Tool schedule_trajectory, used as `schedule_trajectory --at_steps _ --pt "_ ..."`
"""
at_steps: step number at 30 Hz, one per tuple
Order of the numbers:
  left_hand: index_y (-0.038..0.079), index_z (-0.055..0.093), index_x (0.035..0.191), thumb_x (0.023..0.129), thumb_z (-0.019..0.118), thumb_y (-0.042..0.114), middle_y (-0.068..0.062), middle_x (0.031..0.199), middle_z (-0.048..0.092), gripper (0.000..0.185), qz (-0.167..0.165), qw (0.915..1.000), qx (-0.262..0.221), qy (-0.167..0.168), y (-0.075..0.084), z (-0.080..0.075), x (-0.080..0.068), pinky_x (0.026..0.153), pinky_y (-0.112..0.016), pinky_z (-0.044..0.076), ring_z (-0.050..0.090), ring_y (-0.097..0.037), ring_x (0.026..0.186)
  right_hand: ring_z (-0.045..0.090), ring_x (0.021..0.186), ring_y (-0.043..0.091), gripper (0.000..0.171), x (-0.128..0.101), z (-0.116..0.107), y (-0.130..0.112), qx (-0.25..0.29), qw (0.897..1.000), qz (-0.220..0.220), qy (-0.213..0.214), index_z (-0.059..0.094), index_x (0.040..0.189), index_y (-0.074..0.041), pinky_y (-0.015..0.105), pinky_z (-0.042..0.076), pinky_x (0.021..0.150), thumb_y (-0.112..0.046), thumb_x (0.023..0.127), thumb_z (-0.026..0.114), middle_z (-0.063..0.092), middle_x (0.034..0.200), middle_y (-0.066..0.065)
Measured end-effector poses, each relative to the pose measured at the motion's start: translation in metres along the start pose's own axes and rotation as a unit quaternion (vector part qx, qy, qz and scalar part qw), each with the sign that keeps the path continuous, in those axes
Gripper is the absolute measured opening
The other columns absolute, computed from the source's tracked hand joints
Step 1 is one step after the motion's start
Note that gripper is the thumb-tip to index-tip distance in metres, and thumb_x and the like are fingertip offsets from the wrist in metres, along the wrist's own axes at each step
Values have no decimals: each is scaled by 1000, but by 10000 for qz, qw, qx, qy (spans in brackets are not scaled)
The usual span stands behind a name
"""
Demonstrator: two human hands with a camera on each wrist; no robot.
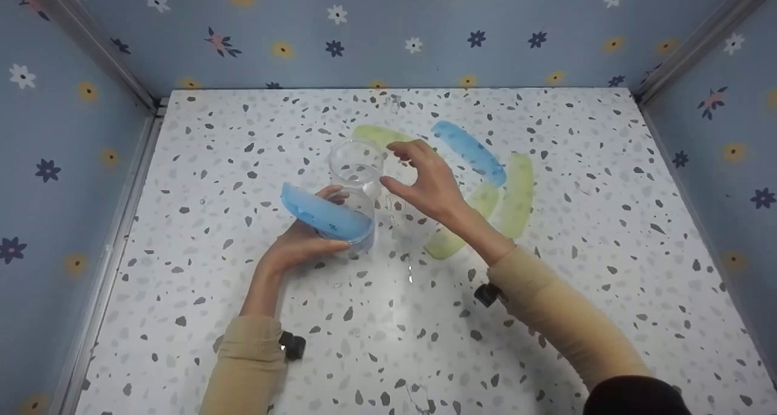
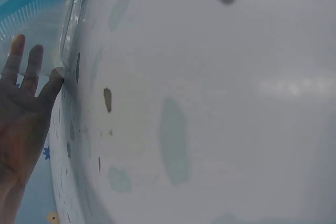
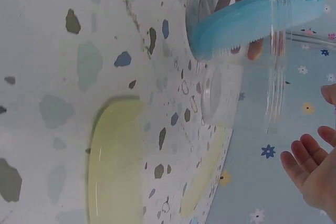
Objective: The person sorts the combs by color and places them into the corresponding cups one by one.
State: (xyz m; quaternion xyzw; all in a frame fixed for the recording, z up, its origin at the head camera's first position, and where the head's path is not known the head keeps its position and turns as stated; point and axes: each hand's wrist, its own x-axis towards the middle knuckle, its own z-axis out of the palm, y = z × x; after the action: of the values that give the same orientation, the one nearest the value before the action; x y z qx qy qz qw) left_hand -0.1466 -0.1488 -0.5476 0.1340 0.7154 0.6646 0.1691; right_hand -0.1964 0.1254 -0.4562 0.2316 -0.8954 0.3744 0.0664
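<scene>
My left hand (image 1: 303,236) grips a clear plastic jar (image 1: 359,224) low over the speckled table (image 1: 546,318), thumb on its top side. A blue curved slice (image 1: 325,215) lies across the jar by my fingers. Just behind stands a second clear jar (image 1: 357,163), upright and open. My right hand (image 1: 397,169) hovers beside its rim with fingers loosely spread and nothing in them. In the left wrist view my left hand (image 2: 26,103) lies against the jar with the blue slice (image 2: 37,3). The right wrist view has the blue slice (image 3: 252,19) and my right hand's fingertips (image 3: 310,166).
Loose on the table behind my right hand lie a blue slice (image 1: 470,151) and three yellow-green slices (image 1: 517,193), (image 1: 461,227), (image 1: 379,136). Flowered blue walls (image 1: 79,130) close in the table at left, back and right.
</scene>
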Motion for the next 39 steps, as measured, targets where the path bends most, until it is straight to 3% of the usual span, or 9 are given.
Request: schedule_trajectory --at_steps 16,39 --pt "27 26 162 73 89 8 -4 164 37 111 27 10000 87 -1 2 0 -2 130 -52 22 32 -28 155 61 122 29 57 4 -25 51 -435 9952 869 -116 59 142 -13 49 53 99 -37 92 74 63 132 11" --pt "28 26 162 71 91 7 -3 162 40 114 -10 9997 232 41 4 2 -1 129 -49 26 37 -30 152 60 119 38 61 15 -45 104 -914 9832 1560 -241 57 144 -10 54 53 95 -36 91 72 62 130 21"
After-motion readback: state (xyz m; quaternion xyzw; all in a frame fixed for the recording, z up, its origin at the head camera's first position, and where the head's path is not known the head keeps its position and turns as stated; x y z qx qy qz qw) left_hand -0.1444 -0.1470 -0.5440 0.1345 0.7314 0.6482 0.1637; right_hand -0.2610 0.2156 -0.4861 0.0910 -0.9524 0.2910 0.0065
